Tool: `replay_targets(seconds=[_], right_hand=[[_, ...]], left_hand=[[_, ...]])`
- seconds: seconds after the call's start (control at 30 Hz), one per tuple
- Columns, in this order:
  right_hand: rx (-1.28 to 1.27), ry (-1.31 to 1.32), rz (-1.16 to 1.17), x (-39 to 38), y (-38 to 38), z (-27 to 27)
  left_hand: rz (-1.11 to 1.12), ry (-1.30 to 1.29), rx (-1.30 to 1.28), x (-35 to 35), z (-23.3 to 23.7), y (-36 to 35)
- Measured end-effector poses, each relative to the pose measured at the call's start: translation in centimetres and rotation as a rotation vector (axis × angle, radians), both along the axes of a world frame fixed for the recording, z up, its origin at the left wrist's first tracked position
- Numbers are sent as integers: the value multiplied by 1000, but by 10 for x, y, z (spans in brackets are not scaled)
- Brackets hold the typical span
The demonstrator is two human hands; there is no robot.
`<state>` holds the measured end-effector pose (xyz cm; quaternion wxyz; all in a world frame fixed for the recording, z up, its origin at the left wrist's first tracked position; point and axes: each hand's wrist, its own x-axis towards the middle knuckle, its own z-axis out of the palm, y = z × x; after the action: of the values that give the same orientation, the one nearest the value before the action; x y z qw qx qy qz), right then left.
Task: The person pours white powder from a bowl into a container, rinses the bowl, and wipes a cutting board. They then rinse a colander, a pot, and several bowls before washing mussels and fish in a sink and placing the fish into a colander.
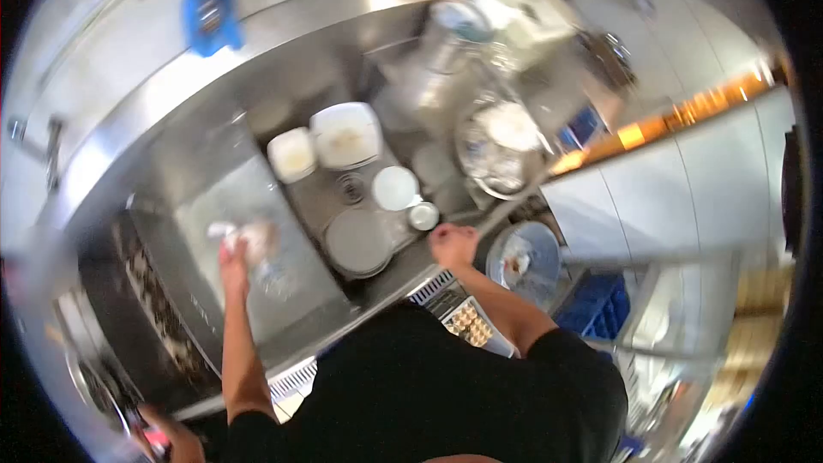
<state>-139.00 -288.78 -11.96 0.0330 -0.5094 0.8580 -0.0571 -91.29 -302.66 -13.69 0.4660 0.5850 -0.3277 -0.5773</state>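
Observation:
Over the water-filled left sink basin, my left hand is closed on a blurred whitish thing whose kind I cannot make out. Suds and water surround it. My right hand hovers by the front rim of the sink with its fingers curled and nothing visible in them. Just left of it is a small white cup. Between my hands, in the middle basin, lie a stack of round plates, a white bowl, a square white dish and a larger soiled square plate.
A round basin of dishes and a blurred metal pot stand at the back right. Below the rim are a clear bucket with scraps, an egg tray and a blue crate. Another person's hand shows at lower left.

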Motion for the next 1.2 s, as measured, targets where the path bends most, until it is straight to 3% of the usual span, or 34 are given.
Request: replay_targets(seconds=[0.07,0.13,0.27,0.33,0.43,0.5,0.57,0.67,0.73,0.83,0.9,0.93,0.97,1.03,1.1,1.17,1.2], right_hand=[[15,-251,37,-2,-1,16],[-95,-692,81,-6,-11,8],[-223,-701,431,18,-47,76],[-469,-653,498,9,-61,109],[-811,-465,410,-39,-80,133],[-836,-624,237,-80,-79,136],[-1004,-683,168,-124,-72,132],[-1117,-655,-20,-187,-71,83],[-1138,-702,-97,-216,-67,68],[-862,-783,-271,-247,-61,53],[-502,-603,-310,-276,-67,37],[-596,-505,-265,-267,-70,53],[-291,-508,-314,-272,-76,60],[-286,-255,-327,-263,-81,50],[-605,165,-205,-204,-77,88],[-755,105,23,-153,-60,82],[-633,-73,207,-129,-50,72]], left_hand=[[-27,15,-195,-32,43,-5],[-91,79,-256,-76,91,-14],[-186,133,-297,-180,141,-18],[-250,223,-254,-249,163,-21],[-359,241,-95,-354,184,-21],[-547,400,-168,-424,196,-10],[-782,337,-249,-478,210,-7],[-1064,287,-420,-517,196,-12],[-1084,340,-303,-508,194,-13],[-1026,327,-95,-461,161,-15],[-924,254,-41,-413,118,-15],[-792,303,-93,-388,94,-9],[-677,255,-75,-354,82,-1],[-449,173,-57,-291,63,4],[-203,2,-134,-219,26,9],[13,-271,-194,-148,-1,17],[40,-461,-113,-115,-13,20]])
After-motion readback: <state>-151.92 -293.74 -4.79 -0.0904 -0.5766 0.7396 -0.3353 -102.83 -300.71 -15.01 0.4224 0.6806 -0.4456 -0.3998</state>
